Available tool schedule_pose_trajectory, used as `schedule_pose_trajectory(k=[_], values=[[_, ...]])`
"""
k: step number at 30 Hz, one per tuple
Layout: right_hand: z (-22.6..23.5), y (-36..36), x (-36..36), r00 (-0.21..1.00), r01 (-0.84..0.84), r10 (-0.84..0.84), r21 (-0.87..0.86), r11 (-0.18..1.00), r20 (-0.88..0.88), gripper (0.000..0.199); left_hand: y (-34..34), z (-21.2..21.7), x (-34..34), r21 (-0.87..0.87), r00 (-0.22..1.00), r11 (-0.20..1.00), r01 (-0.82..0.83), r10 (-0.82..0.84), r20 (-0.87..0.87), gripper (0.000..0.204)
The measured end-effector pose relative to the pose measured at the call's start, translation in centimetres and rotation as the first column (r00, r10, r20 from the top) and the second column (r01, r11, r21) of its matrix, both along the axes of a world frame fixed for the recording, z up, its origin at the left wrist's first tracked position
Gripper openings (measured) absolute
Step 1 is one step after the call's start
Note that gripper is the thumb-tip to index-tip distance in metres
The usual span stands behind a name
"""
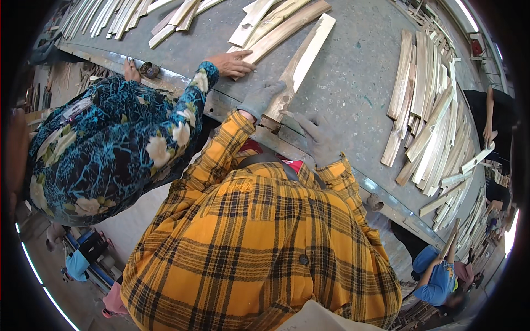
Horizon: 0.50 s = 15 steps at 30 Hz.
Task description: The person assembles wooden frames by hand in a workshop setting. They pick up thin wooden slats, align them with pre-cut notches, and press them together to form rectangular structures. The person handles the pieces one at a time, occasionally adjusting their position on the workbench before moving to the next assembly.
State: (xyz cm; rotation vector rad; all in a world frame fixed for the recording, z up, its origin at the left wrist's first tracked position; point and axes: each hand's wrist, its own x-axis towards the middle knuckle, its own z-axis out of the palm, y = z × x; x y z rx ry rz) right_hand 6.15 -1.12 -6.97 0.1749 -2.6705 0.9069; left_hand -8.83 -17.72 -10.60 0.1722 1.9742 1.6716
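The tapered wooden slat (298, 66) lies lengthwise on the grey metal desk (353, 77), its near end gripped by the gloved left hand (264, 98) while the gloved right hand (319, 138) rests open beside it; judged step: positioning the slat, needing a firm two-handed hold.

surface: grey metal-edged workbench (353, 71) | 12 o'clock: loose wooden slats (276, 22) | 3 o'clock: big pile of slats (430, 116) | 11 o'clock: slat row (105, 16) | 10 o'clock: small tin (148, 69)
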Motion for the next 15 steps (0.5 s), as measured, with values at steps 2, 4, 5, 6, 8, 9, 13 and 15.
schedule_pose_trajectory(k=[2, 4, 5, 6, 8, 9, 13, 15], values=[[0.5, 0.1, 0.0, 0.999, 0.002, -0.001, -0.037, 0.999, 0.046, 0.049, 0.0, 0.2, 0.1, 0.028, 0.999, 1.0, -0.007, 0.005, 0.047, 0.03], [0.8, 0.2, -0.3, 0.997, 0.034, -0.031, -0.043, 0.999, 0.076, 0.05, -0.1, 0.6, 0.2, 0.013, 0.999, 1.0, 0.008, -0.008, 0.033, 0.03], [0.9, 0.2, -0.7, 0.995, 0.064, -0.062, -0.03, 0.997, 0.082, 0.051, -0.1, 0.9, 0.2, -0.017, 1.0, 1.0, 0.026, -0.026, -0.005, 0.031], [0.9, 0.1, -0.9, 0.992, 0.094, -0.093, -0.017, 0.995, 0.087, 0.052, -0.1, 1.0, 0.2, -0.047, 0.998, 0.998, 0.042, -0.044, -0.042, 0.031], [0.5, -0.1, -0.9, 0.994, 0.071, -0.071, -0.002, 0.997, 0.082, 0.052, 0.1, 1.1, 0.0, -0.078, 0.998, 0.996, 0.047, -0.05, -0.04, 0.031], [0.3, -0.1, -0.8, 0.995, 0.06, -0.06, 0.005, 0.998, 0.08, 0.053, 0.2, 1.0, -0.1, -0.093, 0.998, 0.994, 0.05, -0.054, -0.039, 0.031], [1.7, 0.4, 0.1, 0.98, -0.15, 0.182, -0.299, 0.942, 0.083, 0.036, -0.1, 0.1, 0.4, 0.001, 0.998, 1.0, -0.025, 0.025, -0.052, 0.037], [0.5, 0.7, 0.5, 0.948, -0.091, 0.271, -0.671, 0.736, 0.169, 0.026, -0.6, -1.1, 0.5, 0.091, 0.997, 0.993, -0.081, 0.079, 0.024, 0.037]])
